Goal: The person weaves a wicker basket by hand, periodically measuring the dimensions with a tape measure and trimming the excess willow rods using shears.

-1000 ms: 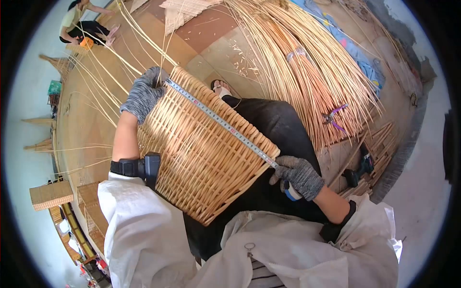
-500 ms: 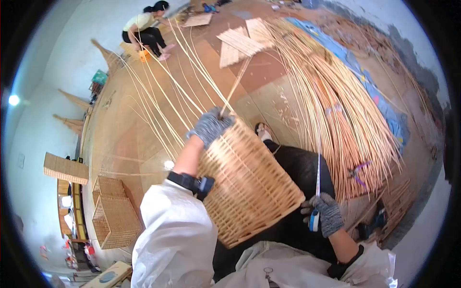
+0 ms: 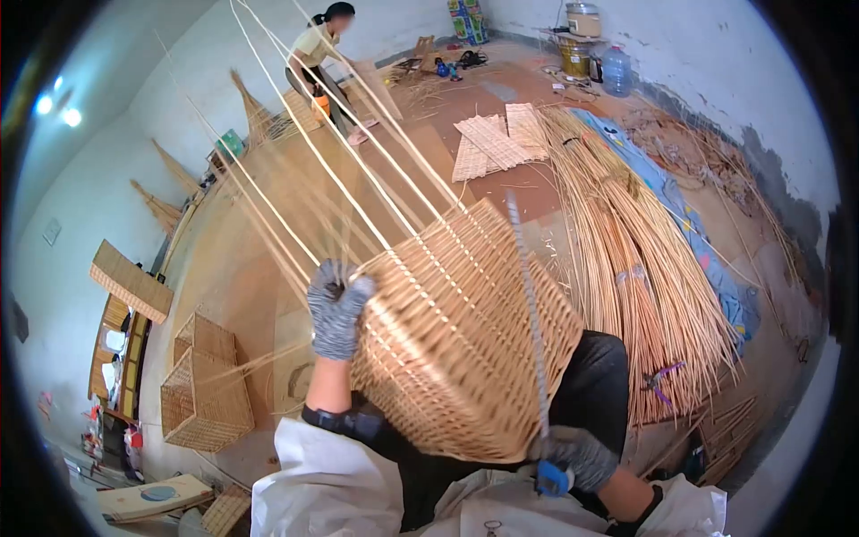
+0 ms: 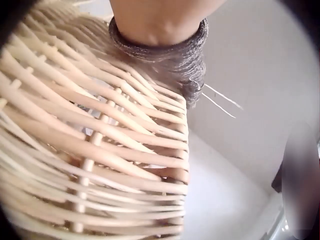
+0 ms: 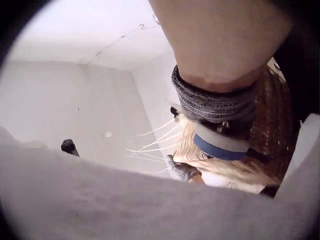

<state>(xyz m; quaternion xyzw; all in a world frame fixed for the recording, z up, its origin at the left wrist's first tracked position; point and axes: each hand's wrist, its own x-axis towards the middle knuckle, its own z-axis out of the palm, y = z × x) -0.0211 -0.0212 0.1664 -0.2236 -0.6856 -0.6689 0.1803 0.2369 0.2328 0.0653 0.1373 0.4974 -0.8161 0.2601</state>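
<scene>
- Wicker basket (image 3: 447, 313) sits tilted over the seated person's dark-clad lap, between two gloved hands, a corner edge turned toward the head camera.
- Left hand (image 3: 337, 306), in a grey knit glove, grips the basket's edge at the left with bent fingers; the fingertips are blurred, and the left wrist view hides them behind the weave.
- Right hand (image 3: 580, 459), gloved alike, sits low by the basket's near end, fingers curled around a blue-and-white tape measure (image 3: 553, 480).
- Steel blade (image 3: 530, 313), blurred, runs up from the tape measure along the basket's right side and past its far edge; whether it touches the wicker cannot be told.
- Long pale canes (image 3: 335, 174) rise from the basket's far side.
- Loose sticks (image 3: 640, 268) lie heaped on the floor to the right, beside a blue cloth (image 3: 729, 286), with purple-handled pliers (image 3: 662, 380) on their near end.
- Woven panels (image 3: 492, 148) lie on the floor beyond.
- Finished-looking baskets (image 3: 210, 398) stand at left; a second person (image 3: 315, 67) bends near the back wall.
</scene>
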